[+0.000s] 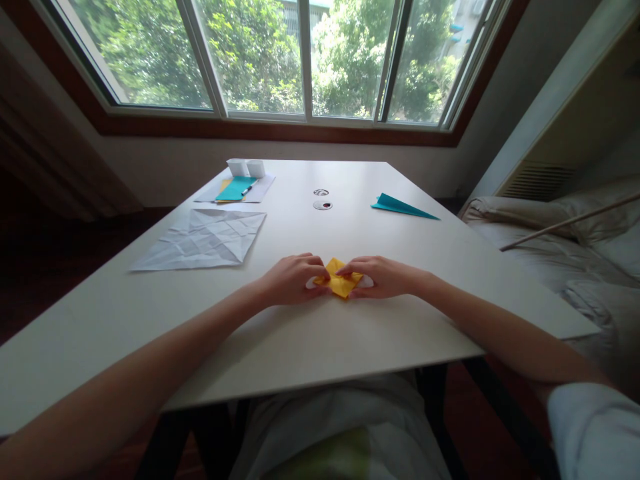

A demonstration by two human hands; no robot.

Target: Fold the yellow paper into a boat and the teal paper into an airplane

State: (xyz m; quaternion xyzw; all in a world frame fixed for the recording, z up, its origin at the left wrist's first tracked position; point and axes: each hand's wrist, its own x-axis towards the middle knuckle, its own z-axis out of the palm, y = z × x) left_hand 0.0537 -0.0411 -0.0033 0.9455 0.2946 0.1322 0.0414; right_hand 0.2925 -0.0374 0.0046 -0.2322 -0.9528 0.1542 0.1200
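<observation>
A small folded piece of yellow paper (340, 281) lies on the white table (310, 333) near its front edge. My left hand (293, 279) presses on the paper's left side with curled fingers. My right hand (383, 277) presses on its right side, fingertips on the yellow fold. Both hands rest on the tabletop and partly cover the paper's edges.
A creased white sheet (203, 240) lies to the left. Farther back are a teal sheet with a pen (236, 189) and two small white boxes (246, 167). A teal paper plane (400, 206) sits at the right. A bed (575, 253) stands beside the table.
</observation>
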